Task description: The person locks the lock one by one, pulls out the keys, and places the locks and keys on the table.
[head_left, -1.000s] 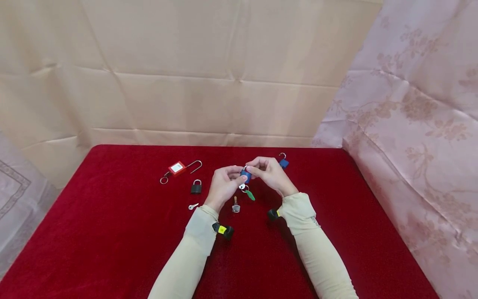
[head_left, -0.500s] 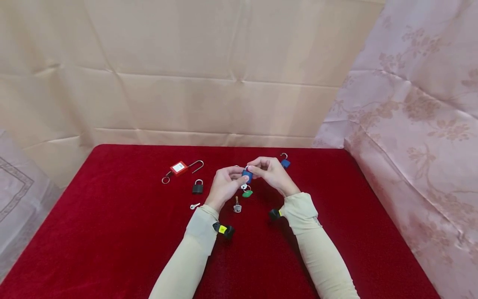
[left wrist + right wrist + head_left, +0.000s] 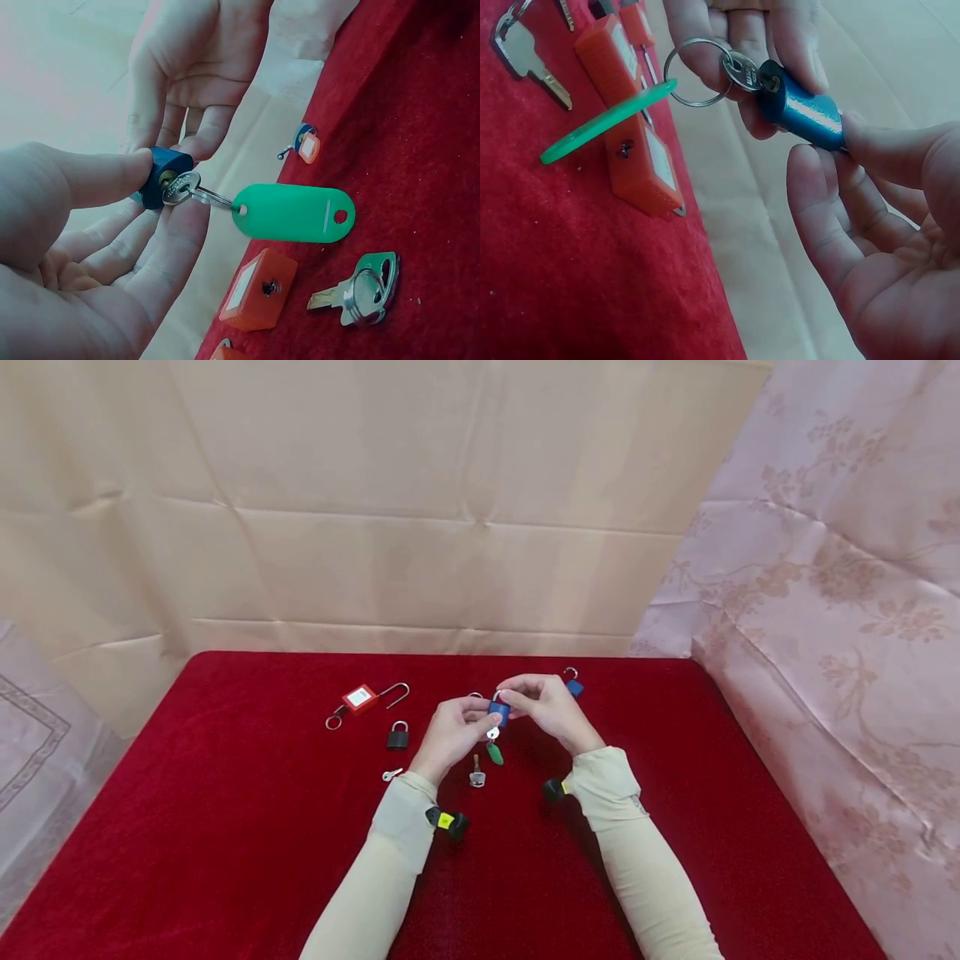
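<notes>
Both hands on a small blue padlock (image 3: 498, 712), held above the middle of the red counter (image 3: 225, 827).
Left hand (image 3: 452, 735) pinches the padlock body at the keyhole end; right hand (image 3: 545, 703) pinches the far end. Key (image 3: 182, 187) sits in the keyhole, green tag (image 3: 294, 214) hanging off its ring. On the counter: red padlock (image 3: 357, 697) with long shackle and black padlock (image 3: 397, 736) to the left, a loose key (image 3: 390, 773) near the left wrist, another key (image 3: 476, 772) under the hands, second blue padlock (image 3: 573, 684) just behind the right hand, partly hidden by its fingers.
</notes>
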Motion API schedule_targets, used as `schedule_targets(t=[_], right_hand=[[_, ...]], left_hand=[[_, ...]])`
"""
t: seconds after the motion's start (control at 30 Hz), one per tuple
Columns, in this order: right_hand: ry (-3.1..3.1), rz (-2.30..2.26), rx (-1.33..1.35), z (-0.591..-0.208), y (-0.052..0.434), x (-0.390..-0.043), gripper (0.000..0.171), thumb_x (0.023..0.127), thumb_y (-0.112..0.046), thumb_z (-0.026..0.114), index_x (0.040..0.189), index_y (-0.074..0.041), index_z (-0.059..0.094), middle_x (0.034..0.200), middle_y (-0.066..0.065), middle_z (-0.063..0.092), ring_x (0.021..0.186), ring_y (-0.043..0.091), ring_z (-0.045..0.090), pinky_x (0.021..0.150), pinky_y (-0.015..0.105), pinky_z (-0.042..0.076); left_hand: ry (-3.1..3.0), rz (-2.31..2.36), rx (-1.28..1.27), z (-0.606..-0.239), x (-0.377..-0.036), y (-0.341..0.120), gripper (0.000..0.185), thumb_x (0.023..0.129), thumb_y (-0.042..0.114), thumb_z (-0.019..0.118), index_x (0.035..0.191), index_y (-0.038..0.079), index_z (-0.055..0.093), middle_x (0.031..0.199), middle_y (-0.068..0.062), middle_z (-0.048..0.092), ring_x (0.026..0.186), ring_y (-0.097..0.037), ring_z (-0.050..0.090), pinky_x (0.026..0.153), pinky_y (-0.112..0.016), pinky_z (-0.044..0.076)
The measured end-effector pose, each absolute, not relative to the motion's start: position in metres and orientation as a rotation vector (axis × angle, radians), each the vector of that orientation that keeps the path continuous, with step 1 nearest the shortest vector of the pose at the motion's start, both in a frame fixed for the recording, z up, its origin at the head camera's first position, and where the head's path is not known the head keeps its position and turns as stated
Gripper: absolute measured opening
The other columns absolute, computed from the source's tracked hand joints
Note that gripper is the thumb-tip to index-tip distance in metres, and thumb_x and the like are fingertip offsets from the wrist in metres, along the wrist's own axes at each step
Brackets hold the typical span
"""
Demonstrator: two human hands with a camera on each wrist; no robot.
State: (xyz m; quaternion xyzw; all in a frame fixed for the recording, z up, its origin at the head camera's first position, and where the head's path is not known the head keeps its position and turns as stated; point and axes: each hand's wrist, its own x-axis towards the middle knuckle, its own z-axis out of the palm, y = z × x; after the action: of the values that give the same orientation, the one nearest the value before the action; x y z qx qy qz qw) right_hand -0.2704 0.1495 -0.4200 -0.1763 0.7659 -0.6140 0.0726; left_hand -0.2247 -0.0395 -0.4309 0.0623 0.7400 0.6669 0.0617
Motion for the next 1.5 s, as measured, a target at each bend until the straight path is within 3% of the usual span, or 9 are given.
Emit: schedule_targets(t=[0.23, 0.33, 0.43, 0.5, 0.57, 0.67, 0.8, 1.23, 1.5], right_hand=[[2.239, -2.031, -0.452, -0.414, 0.157, -0.270, 0.027, 0.097, -0.008, 0.069, 0.117, 0.009, 0.068, 0.101, 0.010, 0.074, 0.082, 0.018, 0.072, 0.080, 0.041, 0.060], [2.253, -2.048, -0.382, -0.410, 0.161, -0.268, 0.034, 0.098, -0.015, 0.070, 0.121, 0.008, 0.066, 0.100, 0.007, 0.074, 0.080, 0.017, 0.073, 0.066, 0.029, 0.058], [2.279, -2.020, -0.341, -0.408, 0.163, -0.267, 0.037, 0.098, -0.021, 0.070, 0.124, 0.006, 0.066, 0.099, 0.004, 0.075, 0.076, 0.016, 0.074, 0.048, 0.022, 0.040], [2.273, -2.020, -0.344, -0.407, 0.163, -0.267, 0.036, 0.098, -0.021, 0.070, 0.123, 0.005, 0.066, 0.099, 0.004, 0.074, 0.077, 0.016, 0.074, 0.046, 0.021, 0.036], [2.259, -2.027, -0.359, -0.407, 0.162, -0.267, 0.034, 0.098, -0.019, 0.069, 0.122, 0.005, 0.067, 0.100, 0.004, 0.074, 0.077, 0.017, 0.074, 0.051, 0.021, 0.045], [2.235, -2.047, -0.383, -0.407, 0.161, -0.267, 0.033, 0.098, -0.015, 0.069, 0.122, 0.008, 0.066, 0.100, 0.005, 0.074, 0.076, 0.018, 0.074, 0.071, 0.032, 0.059], [2.206, -2.069, -0.395, -0.408, 0.160, -0.268, 0.034, 0.098, -0.012, 0.069, 0.122, 0.011, 0.064, 0.100, 0.005, 0.073, 0.076, 0.017, 0.073, 0.089, 0.051, 0.055], [2.166, -2.103, -0.409, -0.409, 0.158, -0.269, 0.028, 0.098, -0.010, 0.069, 0.119, 0.008, 0.067, 0.101, 0.006, 0.073, 0.084, 0.016, 0.071, 0.092, 0.062, 0.049], [2.127, -2.135, -0.416, -0.411, 0.158, -0.268, 0.026, 0.097, -0.011, 0.070, 0.118, 0.005, 0.069, 0.101, 0.008, 0.073, 0.081, 0.017, 0.070, 0.079, 0.040, 0.060]], left_hand=[[2.265, 1.961, 0.204, -0.432, -0.224, -0.041, 0.031, 0.094, 0.014, 0.073, 0.119, -0.004, 0.070, 0.105, -0.015, 0.074, 0.094, -0.029, 0.073, 0.081, -0.035, 0.059], [2.278, 1.922, 0.221, -0.432, -0.224, -0.041, 0.029, 0.095, 0.018, 0.073, 0.118, -0.001, 0.072, 0.103, -0.012, 0.075, 0.095, -0.032, 0.072, 0.081, -0.036, 0.059], [2.269, 1.904, 0.247, -0.431, -0.223, -0.041, 0.029, 0.096, 0.021, 0.072, 0.118, 0.001, 0.073, 0.102, -0.011, 0.075, 0.094, -0.031, 0.071, 0.082, -0.038, 0.058], [2.264, 1.901, 0.258, -0.430, -0.223, -0.041, 0.029, 0.097, 0.022, 0.071, 0.118, 0.002, 0.072, 0.102, -0.010, 0.074, 0.092, -0.031, 0.070, 0.082, -0.040, 0.058], [2.263, 1.901, 0.266, -0.429, -0.223, -0.041, 0.029, 0.097, 0.023, 0.070, 0.118, 0.003, 0.072, 0.102, -0.009, 0.074, 0.093, -0.032, 0.070, 0.083, -0.041, 0.058], [2.270, 1.902, 0.272, -0.429, -0.222, -0.041, 0.029, 0.098, 0.023, 0.070, 0.118, 0.003, 0.072, 0.101, -0.008, 0.073, 0.094, -0.034, 0.069, 0.083, -0.042, 0.058], [2.276, 1.903, 0.272, -0.430, -0.223, -0.040, 0.028, 0.098, 0.023, 0.069, 0.117, 0.002, 0.073, 0.098, -0.008, 0.073, 0.088, -0.030, 0.069, 0.081, -0.042, 0.058], [2.298, 1.926, 0.292, -0.432, -0.225, -0.039, 0.022, 0.097, 0.021, 0.070, 0.109, 0.002, 0.076, 0.090, -0.007, 0.072, 0.077, -0.024, 0.067, 0.077, -0.042, 0.058], [2.333, 1.943, 0.299, -0.431, -0.225, -0.040, 0.020, 0.097, 0.021, 0.070, 0.105, 0.004, 0.077, 0.089, -0.005, 0.070, 0.084, -0.036, 0.066, 0.072, -0.032, 0.055]])
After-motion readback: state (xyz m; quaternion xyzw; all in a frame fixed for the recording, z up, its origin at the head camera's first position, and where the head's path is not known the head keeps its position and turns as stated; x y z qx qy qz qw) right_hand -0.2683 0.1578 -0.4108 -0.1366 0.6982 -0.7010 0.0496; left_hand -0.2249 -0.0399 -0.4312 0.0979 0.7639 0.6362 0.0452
